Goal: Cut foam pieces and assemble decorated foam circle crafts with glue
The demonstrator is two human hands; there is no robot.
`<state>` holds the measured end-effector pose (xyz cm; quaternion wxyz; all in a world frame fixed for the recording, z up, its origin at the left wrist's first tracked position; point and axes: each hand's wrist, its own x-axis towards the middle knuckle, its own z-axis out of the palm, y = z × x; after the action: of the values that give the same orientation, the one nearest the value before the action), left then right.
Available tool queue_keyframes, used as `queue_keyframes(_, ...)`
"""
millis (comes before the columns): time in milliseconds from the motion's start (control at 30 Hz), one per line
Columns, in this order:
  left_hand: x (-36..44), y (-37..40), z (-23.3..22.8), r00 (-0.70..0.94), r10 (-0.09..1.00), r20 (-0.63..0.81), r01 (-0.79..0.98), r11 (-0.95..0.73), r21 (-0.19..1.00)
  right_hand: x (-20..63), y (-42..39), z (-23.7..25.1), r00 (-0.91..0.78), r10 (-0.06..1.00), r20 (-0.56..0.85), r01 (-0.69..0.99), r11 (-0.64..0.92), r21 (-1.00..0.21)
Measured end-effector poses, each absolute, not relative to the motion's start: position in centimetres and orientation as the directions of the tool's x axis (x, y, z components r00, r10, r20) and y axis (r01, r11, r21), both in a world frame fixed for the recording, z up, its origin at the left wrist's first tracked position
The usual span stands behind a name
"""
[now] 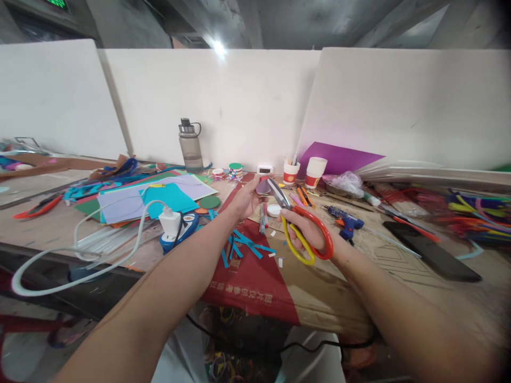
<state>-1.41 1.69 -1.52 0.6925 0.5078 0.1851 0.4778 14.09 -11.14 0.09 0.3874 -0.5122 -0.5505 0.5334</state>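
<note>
We hold the scissors [302,229] in our right hand [309,230], the grip closed through the red and yellow handles, blades parted and pointing far and left. Our left hand [244,201] pinches a small purple-grey paper piece [262,186] at the blade tips, the grip closed on it, above the middle of the surface [48,223]. Under the hands lies a red cardboard sheet [255,282] with pale printed characters near its near edge, too small and inverted for us to read. Blue paper strips [245,243] lie scattered on it. To the right, a blue glue gun [346,224] and a dark phone [431,251] rest. Far left stands a grey water bottle [190,144]; two red-banded paper cups [303,173] stand behind, markings illegible.
</note>
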Motion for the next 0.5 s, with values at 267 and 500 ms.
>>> queue_keyframes(267, -1.43, 1.75, -1.56, 0.488, 0.837, 0.249, -0.471, 0.013, 0.882, 14.11, -11.24, 0.19, -0.176, 0.980, -0.088, 0.177, -0.057, -0.983)
queue_keyframes(500, -1.39, 1.48, -1.35, 0.473, 0.844, 0.255, -0.482, 0.006, 0.876, 14.26, -11.16, -0.01, -0.157, 0.987, -0.040, 0.222, -0.004, -0.975)
